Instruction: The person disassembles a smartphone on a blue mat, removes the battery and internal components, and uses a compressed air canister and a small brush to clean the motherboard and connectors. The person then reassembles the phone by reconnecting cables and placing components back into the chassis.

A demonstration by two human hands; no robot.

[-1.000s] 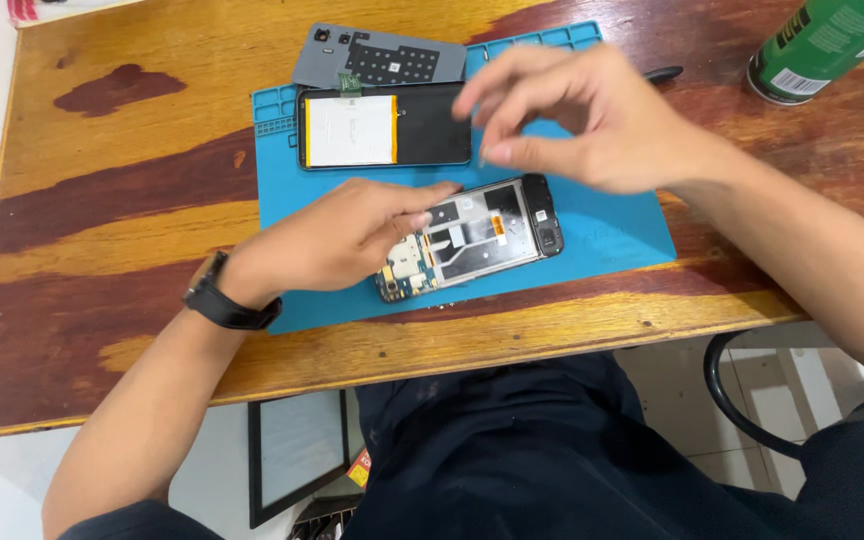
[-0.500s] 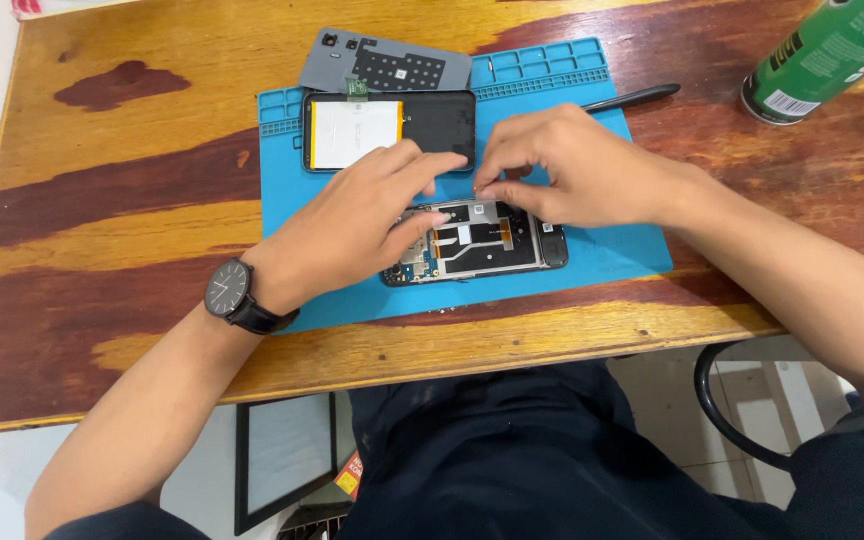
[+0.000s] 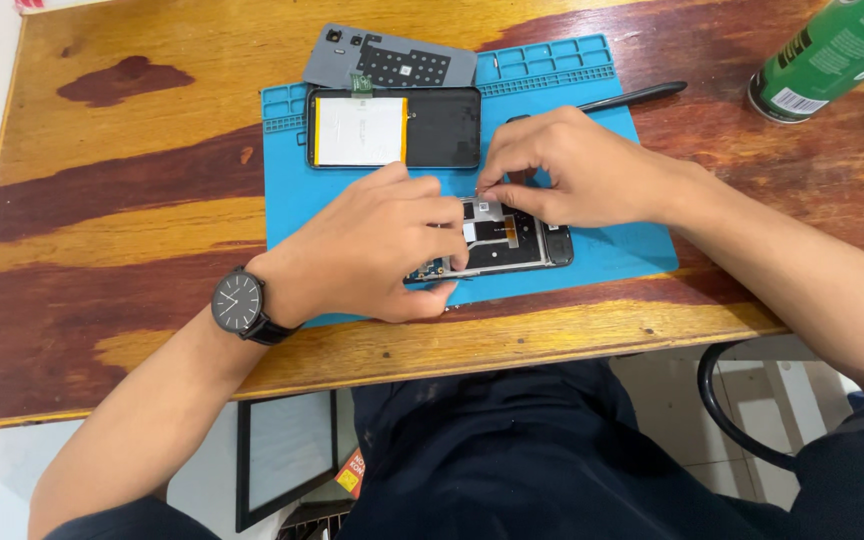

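An opened phone body (image 3: 507, 240) with bare circuitry lies on a blue work mat (image 3: 612, 250). My left hand (image 3: 372, 250), with a black wristwatch (image 3: 240, 305) on the wrist, rests over the phone's left half and holds it down. My right hand (image 3: 572, 170) sits over the phone's upper edge, its fingertips pinching at a small silver part (image 3: 482, 208) on the board. Whether that part is lifted free I cannot tell.
A second phone frame with a white battery (image 3: 392, 127) lies further back on the mat, and a grey back cover (image 3: 387, 62) lies behind it. A black stylus-like tool (image 3: 632, 97) rests at the mat's right. A green spray can (image 3: 832, 55) lies at the wooden table's far right.
The right hand came down from above the mat onto the opened phone. Both hands have closed in over the phone, and the fingertips now meet at its upper middle.
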